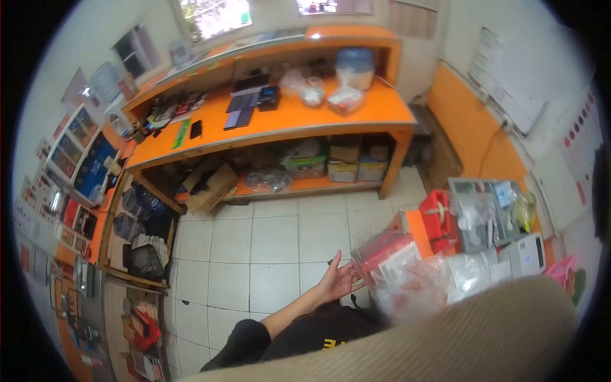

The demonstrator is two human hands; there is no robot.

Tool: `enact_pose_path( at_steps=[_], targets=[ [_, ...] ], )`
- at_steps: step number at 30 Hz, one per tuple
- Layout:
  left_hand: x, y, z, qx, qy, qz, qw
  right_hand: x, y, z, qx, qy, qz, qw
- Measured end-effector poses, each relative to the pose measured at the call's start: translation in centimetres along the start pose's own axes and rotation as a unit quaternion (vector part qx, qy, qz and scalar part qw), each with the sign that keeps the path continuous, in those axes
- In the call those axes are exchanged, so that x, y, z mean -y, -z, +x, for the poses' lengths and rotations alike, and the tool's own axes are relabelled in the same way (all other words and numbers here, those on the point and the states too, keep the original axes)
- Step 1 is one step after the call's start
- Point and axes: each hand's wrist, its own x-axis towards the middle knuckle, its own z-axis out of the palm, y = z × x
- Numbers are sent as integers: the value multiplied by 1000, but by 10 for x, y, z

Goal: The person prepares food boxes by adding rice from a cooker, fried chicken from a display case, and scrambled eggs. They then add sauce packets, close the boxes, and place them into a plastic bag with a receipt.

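My left hand is palm up with its fingers spread, its fingertips at the left edge of a red pack in clear wrapping. Blurred and partly covered by crinkled film, my right hand is on a clear plastic bag at the pack's lower right. The pack and bag overlap the near end of an orange worktop. More clear plastic lies just right of my right hand.
Beyond the pack are a red holder and a grey tray with plastic-wrapped items. A white device with a dark display sits farther right. Across the tiled floor runs an orange counter with a phone, boxes and bags.
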Motion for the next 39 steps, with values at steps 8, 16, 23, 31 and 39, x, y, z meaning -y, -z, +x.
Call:
enact_pose_path(
  at_steps=[8, 16, 23, 31, 39],
  targets=[
    [-45, 42, -66, -40, -144, -61, 987, -14, -112, 120, 207, 83, -213, 951],
    [-101, 85, -98, -217, -288, -39, 932, -38, -216, 273, 329, 101, -187, 920],
    [-194, 127, -101, -298, -381, -54, 874, -21, -304, 481, 249, 202, -207, 924],
    [-274, 144, -111, -375, -447, -61, 809, -19, -355, 756, 54, 176, -382, 905],
    [-297, 157, -119, -416, -478, -88, 769, 124, -417, 692, 39, 456, -51, 888]
  ],
)
